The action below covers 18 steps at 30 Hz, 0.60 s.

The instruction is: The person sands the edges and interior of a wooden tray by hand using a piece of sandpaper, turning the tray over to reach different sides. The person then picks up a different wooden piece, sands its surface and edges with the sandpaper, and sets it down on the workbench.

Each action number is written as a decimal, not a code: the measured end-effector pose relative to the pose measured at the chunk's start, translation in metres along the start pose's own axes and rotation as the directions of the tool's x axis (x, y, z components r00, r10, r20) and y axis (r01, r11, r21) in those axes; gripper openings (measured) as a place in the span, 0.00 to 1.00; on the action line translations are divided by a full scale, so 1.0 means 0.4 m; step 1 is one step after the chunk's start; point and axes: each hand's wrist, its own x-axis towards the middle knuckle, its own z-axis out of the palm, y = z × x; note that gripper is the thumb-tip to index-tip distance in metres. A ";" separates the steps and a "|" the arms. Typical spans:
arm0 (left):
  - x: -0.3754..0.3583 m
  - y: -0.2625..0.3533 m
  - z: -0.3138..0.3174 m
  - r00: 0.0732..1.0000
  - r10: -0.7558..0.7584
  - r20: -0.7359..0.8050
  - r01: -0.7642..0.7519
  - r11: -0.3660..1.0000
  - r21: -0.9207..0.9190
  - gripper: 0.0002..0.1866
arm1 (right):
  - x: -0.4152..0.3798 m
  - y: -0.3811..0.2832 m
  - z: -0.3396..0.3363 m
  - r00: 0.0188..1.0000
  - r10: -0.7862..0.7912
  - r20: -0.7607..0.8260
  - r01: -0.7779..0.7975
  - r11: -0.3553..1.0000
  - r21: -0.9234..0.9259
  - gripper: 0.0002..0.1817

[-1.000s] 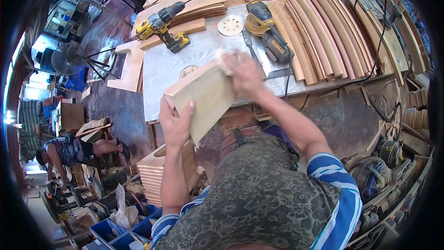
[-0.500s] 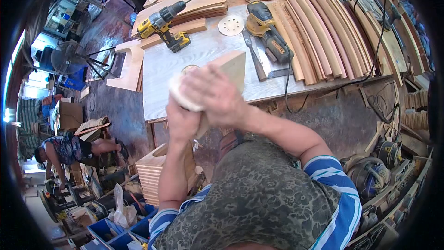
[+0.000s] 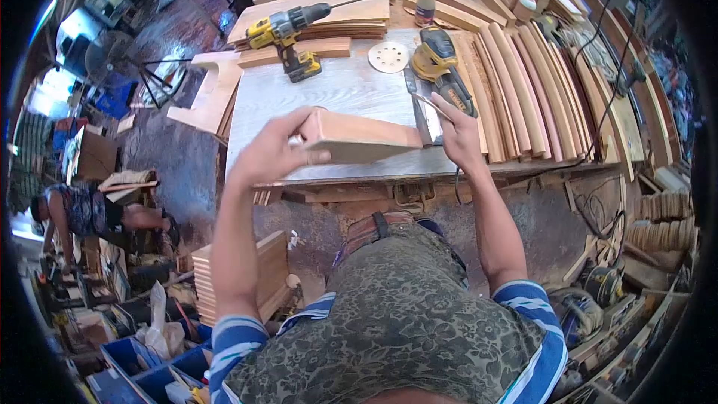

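Note:
My left hand grips the left end of a wooden block, held tilted just above the near part of the grey worktop. My right hand is apart from the block's right end, with its fingers closed on a thin sanding disc seen nearly edge-on. Behind the right hand, a metal square and a flat tool lie partly hidden. A yellow and black sander rests beyond them, beside a white sanding disc with holes.
A cordless drill stands by stacked boards at the back left. Curved wooden strips line the right side, near a bottle. Another person bends at the far left. Stacked slats stand below the table.
My right hand has left the block and moved right with the disc. My left hand has lowered the block, which now lies lengthwise across the view.

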 end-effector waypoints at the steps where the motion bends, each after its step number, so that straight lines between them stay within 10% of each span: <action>1: 0.019 -0.004 -0.017 1.000 -0.006 -0.016 0.006 1.000 -0.008 0.35 | -0.013 -0.045 -0.006 1.000 -0.009 0.017 0.009 1.000 -0.002 0.26; 5: 0.088 0.052 -0.041 0.976 0.171 0.134 -0.195 0.963 0.189 0.33 | -0.028 -0.165 -0.013 0.997 0.002 0.083 -0.030 0.944 0.330 0.24; 11: 0.173 0.101 0.015 0.945 0.161 0.284 -0.257 0.903 0.344 0.34 | -0.026 -0.253 -0.021 0.970 0.243 -0.004 -0.112 0.461 0.881 0.16; 18: 0.251 0.118 0.114 0.965 0.237 0.109 -0.258 0.815 0.519 0.32 | -0.020 -0.243 0.045 0.935 0.334 0.120 -0.176 0.144 0.974 0.16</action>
